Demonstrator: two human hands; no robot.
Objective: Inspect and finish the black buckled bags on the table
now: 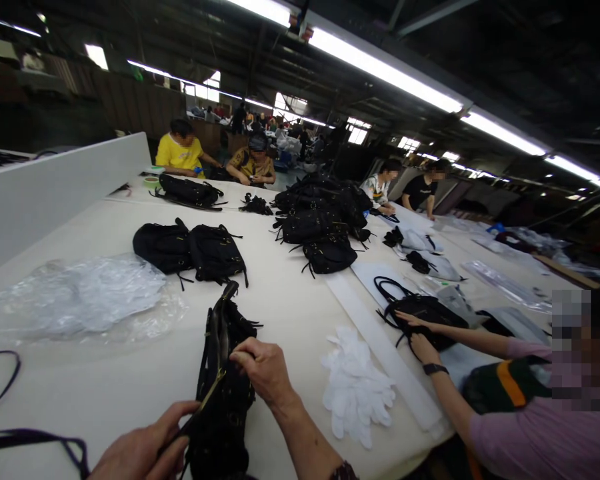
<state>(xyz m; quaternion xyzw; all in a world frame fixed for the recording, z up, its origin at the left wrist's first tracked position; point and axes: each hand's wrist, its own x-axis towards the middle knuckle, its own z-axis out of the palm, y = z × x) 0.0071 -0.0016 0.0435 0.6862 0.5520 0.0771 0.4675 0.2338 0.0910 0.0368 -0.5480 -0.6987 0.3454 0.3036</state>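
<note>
Both hands are on a black bag (pixel 223 387) standing on its edge at the near side of the table (pixel 290 300), just in front of the person. The right hand (pixel 263 370) has its fingers curled and pinched onto the bag's upper edge by the brass zip line; the left hand (pixel 143 450) is closed on the near end, low in the frame. It looks like a check or working of the zip is in hand, and the next move would need the right hand to keep the edge taut while the left draws along it. The bag's long axis runs away from the person, its far tip pointing up toward two more bags (pixel 190 250) lying flat. White gloves (pixel 355 383) lie just right.
</note>
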